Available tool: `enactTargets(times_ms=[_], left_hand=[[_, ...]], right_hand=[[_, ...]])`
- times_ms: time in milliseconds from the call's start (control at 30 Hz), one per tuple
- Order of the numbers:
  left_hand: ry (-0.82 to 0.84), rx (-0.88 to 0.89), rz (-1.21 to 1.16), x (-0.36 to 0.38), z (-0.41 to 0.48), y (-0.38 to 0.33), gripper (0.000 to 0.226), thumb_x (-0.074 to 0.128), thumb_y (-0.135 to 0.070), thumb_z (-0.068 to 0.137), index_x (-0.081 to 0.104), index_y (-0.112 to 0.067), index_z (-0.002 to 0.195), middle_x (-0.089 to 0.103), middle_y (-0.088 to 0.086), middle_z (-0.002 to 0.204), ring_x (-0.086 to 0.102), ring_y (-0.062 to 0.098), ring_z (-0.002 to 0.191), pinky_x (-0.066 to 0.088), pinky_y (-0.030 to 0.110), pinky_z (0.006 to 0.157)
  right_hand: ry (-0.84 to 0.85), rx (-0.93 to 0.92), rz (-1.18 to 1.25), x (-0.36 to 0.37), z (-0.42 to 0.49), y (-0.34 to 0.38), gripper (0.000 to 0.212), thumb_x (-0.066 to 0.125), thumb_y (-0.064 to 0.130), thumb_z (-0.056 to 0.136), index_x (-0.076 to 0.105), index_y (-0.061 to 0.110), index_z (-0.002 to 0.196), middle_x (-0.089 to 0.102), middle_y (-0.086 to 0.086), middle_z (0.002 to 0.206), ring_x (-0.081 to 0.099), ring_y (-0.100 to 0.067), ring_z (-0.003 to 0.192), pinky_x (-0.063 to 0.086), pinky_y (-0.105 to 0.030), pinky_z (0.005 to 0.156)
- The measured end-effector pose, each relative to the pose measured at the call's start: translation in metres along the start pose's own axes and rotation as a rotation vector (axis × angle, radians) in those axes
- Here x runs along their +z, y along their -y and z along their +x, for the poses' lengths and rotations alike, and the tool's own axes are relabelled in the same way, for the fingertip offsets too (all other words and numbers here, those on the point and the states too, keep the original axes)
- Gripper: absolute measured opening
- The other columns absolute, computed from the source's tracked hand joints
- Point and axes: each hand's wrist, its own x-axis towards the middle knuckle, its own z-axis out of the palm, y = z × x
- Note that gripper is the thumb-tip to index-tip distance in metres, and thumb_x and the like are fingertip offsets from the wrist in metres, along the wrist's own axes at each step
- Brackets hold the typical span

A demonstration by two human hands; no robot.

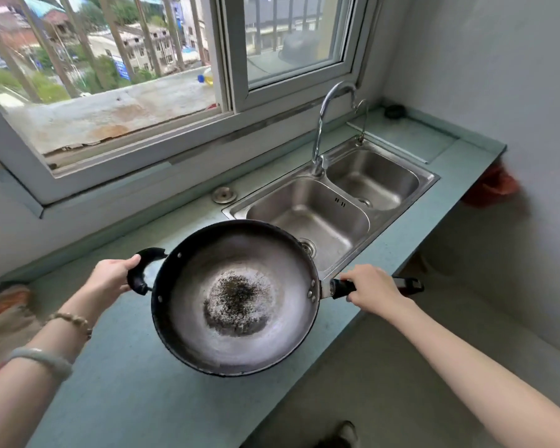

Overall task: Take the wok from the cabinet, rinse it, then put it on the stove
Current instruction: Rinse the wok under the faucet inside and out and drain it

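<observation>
A dark round wok [207, 318] with a worn, speckled patch at its bottom hangs over the green counter [126, 399], its far rim overlapping the near corner of the sink. My left hand [110, 274] grips the small black loop handle on its left side. My right hand [374, 287] is closed around the long black handle on its right. The double steel sink [401, 202] lies just beyond, with a curved chrome faucet [320, 124] between the two basins. No water runs. No stove is in view.
An open window with bars runs along the wall behind the counter. A round metal cap [223, 194] sits on the counter left of the sink. A glass board [404, 137] lies right of the faucet. The counter ends at the right; floor lies below.
</observation>
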Motion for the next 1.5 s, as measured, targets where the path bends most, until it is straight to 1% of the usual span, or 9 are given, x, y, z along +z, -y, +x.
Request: enactTargets(times_ms=[133,233,333,533,700,833,1100,1333,1500], left_hand=[[0.01,-0.024,-0.032,0.069,-0.012,-0.031,0.014,0.056,-0.014,0.091,0.055,-0.004,0.081,0.052,0.015,0.075,0.056,0.026,0.053,0.05,0.022,0.042],[0.003,-0.033,-0.021,0.126,-0.017,-0.049,0.02,0.057,-0.016,0.09,0.054,-0.001,0.077,0.06,0.015,0.058,0.058,0.017,0.035,0.05,0.024,0.047],[0.005,-0.024,-0.037,0.185,-0.023,-0.065,0.023,0.055,-0.014,0.091,0.052,-0.001,0.073,0.057,0.005,0.036,0.054,0.012,0.028,0.045,0.018,0.035],[0.052,-0.009,-0.029,0.281,-0.024,-0.09,0.02,0.055,-0.016,0.092,0.054,0.002,0.101,0.054,0.015,0.079,0.058,0.022,0.051,0.046,0.017,0.034],[0.071,-0.014,-0.005,0.346,-0.012,-0.116,0.019,0.056,-0.014,0.092,0.051,-0.006,0.075,0.05,0.011,0.074,0.049,0.017,0.053,0.044,0.014,0.034],[0.066,-0.033,-0.011,0.385,0.014,-0.133,0.016,0.057,-0.015,0.091,0.053,-0.011,0.076,0.052,0.012,0.08,0.046,0.019,0.059,0.043,0.015,0.035],[0.076,-0.121,-0.138,0.473,0.074,-0.157,0.016,0.05,-0.014,0.094,0.054,-0.011,0.079,0.049,0.008,0.071,0.051,0.006,0.027,0.044,0.016,0.033],[0.066,-0.203,-0.254,0.526,0.095,-0.17,0.015,0.048,-0.013,0.095,0.056,-0.001,0.093,0.048,0.011,0.072,0.055,0.019,0.037,0.043,0.018,0.032],[-0.032,-0.257,-0.311,0.551,0.105,-0.166,0.013,0.046,-0.01,0.096,0.052,0.001,0.099,0.052,0.014,0.067,0.053,0.013,0.027,0.042,0.018,0.03]], right_hand=[[-0.022,0.029,-0.022,-0.019,0.0,-0.07,0.023,0.059,0.012,0.077,0.066,0.021,0.098,0.038,0.007,0.071,0.056,-0.028,0.098,0.037,-0.032,0.072],[-0.028,0.056,-0.043,-0.033,0.002,-0.126,0.028,0.056,0.012,0.077,0.066,0.023,0.1,0.045,0.002,0.084,0.055,-0.027,0.102,0.038,-0.034,0.081],[-0.038,0.077,-0.065,-0.048,0.007,-0.178,0.03,0.057,0.013,0.078,0.066,0.024,0.104,0.047,0.002,0.087,0.053,-0.026,0.106,0.039,-0.036,0.086],[-0.04,0.131,-0.082,-0.071,0.026,-0.269,0.038,0.06,0.016,0.08,0.062,0.027,0.117,0.058,-0.005,0.112,0.049,-0.026,0.113,0.036,-0.037,0.092],[-0.027,0.164,-0.095,-0.079,0.056,-0.326,0.037,0.062,0.017,0.082,0.062,0.025,0.118,0.058,-0.005,0.115,0.048,-0.026,0.115,0.038,-0.038,0.094],[-0.012,0.157,-0.106,-0.087,0.097,-0.364,0.037,0.063,0.018,0.082,0.062,0.024,0.118,0.06,-0.006,0.114,0.049,-0.026,0.115,0.038,-0.038,0.094],[0.033,0.11,-0.171,-0.12,0.206,-0.441,0.033,0.065,0.021,0.082,0.063,0.028,0.114,0.061,-0.005,0.107,0.054,-0.027,0.109,0.042,-0.039,0.092],[0.071,0.041,-0.217,-0.151,0.305,-0.489,0.035,0.066,0.021,0.083,0.062,0.032,0.116,0.049,0.003,0.09,0.053,-0.022,0.106,0.041,-0.036,0.09],[0.084,-0.05,-0.235,-0.154,0.38,-0.512,0.034,0.067,0.018,0.083,0.064,0.032,0.114,0.059,0.001,0.097,0.053,-0.021,0.106,0.042,-0.036,0.091]])
